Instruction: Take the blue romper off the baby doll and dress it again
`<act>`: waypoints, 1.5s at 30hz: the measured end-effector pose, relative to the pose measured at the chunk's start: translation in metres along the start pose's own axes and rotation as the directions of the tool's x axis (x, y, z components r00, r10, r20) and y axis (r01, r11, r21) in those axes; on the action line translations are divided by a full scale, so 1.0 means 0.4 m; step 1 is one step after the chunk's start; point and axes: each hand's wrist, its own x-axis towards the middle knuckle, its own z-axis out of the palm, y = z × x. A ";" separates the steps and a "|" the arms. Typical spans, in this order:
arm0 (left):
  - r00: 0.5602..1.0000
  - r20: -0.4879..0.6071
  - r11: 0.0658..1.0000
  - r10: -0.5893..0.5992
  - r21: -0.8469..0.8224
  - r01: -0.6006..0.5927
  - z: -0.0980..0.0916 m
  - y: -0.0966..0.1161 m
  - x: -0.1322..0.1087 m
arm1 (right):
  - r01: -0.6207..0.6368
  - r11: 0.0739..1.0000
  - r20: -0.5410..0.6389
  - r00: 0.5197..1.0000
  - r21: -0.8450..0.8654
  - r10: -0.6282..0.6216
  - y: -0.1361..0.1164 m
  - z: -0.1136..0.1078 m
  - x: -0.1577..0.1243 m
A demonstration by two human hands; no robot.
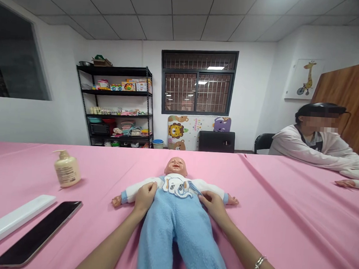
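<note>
A baby doll [176, 167] lies face up on the pink cloth, arms spread to both sides. It wears fleecy blue overalls [158, 222] with an elephant face on the bib and white sleeves with blue cuffs. At the left side of the doll's chest, my left hand [145, 195] is closed at the edge of the overalls; its thumb and fingers meet there. Opposite it, my right hand [213, 203] pinches the overalls' upper edge near the strap, which is pulled slightly outward. My fingertips partly hide the fabric they hold.
A cream pump bottle [67, 170], a white oblong case [16, 220] and a black phone [39, 233] lie to the left on the pink tablecloth [283, 230]. A person [313, 138] sits at the right edge. Behind stands a black shelf rack [118, 92].
</note>
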 end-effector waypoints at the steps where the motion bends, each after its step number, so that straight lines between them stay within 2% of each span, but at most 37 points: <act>1: 1.000 0.008 1.000 0.010 -0.012 -0.010 0.001 -0.003 0.000 | -0.016 0.999 -0.010 1.000 0.035 0.017 -0.003 -0.001 0.000; 3: 1.000 0.015 0.999 0.026 -0.026 -0.026 0.002 -0.007 -0.001 | -0.076 0.990 -0.010 0.997 0.118 0.078 -0.012 -0.006 -0.001; 6: 0.999 0.017 0.999 0.031 -0.027 -0.031 0.004 -0.009 -0.001 | -0.196 0.957 0.063 0.980 0.215 0.187 -0.025 -0.018 -0.003; 9: 0.999 0.023 0.999 0.032 -0.019 -0.031 0.004 -0.009 -0.001 | -0.245 0.937 0.139 0.966 0.248 0.216 -0.023 -0.030 -0.001; 13: 0.999 0.038 0.999 0.033 -0.017 -0.032 0.005 -0.010 0.001 | -0.152 0.976 0.054 0.988 0.156 0.145 0.003 -0.032 0.012; 18: 0.998 0.052 0.999 0.037 -0.019 -0.036 0.006 -0.014 0.001 | -0.018 1.000 -0.057 0.998 -0.022 0.016 0.020 -0.006 0.008; 22: 0.997 0.067 0.999 0.041 -0.029 -0.039 0.006 -0.014 0.001 | 0.022 0.992 -0.173 0.984 -0.125 -0.044 0.009 0.012 -0.011; 27: 0.997 0.064 0.999 0.032 -0.024 -0.030 0.006 -0.013 0.000 | -0.016 0.983 -0.175 0.984 -0.183 -0.016 -0.004 0.013 -0.023; 31: 0.997 0.066 0.998 0.043 -0.043 -0.041 0.007 -0.015 0.000 | -0.061 0.994 -0.159 0.986 -0.087 0.047 -0.005 0.015 -0.027; 34: 0.996 0.069 0.997 0.050 -0.055 -0.046 0.007 -0.016 0.001 | -0.113 0.991 -0.158 0.979 0.077 0.125 -0.001 0.021 -0.023; 39: 0.997 0.067 0.998 0.049 -0.049 -0.046 0.007 -0.022 0.003 | -0.176 0.900 -0.093 0.969 0.399 0.230 0.017 0.023 -0.004; 41: 0.996 0.070 0.998 0.048 -0.052 -0.044 0.009 -0.026 0.004 | -0.182 0.897 -0.048 0.975 0.404 0.219 0.025 0.024 0.001; 45: 0.996 0.078 0.998 0.044 -0.051 -0.040 0.009 -0.029 0.006 | -0.112 0.967 -0.040 0.991 0.231 0.124 0.040 0.032 0.001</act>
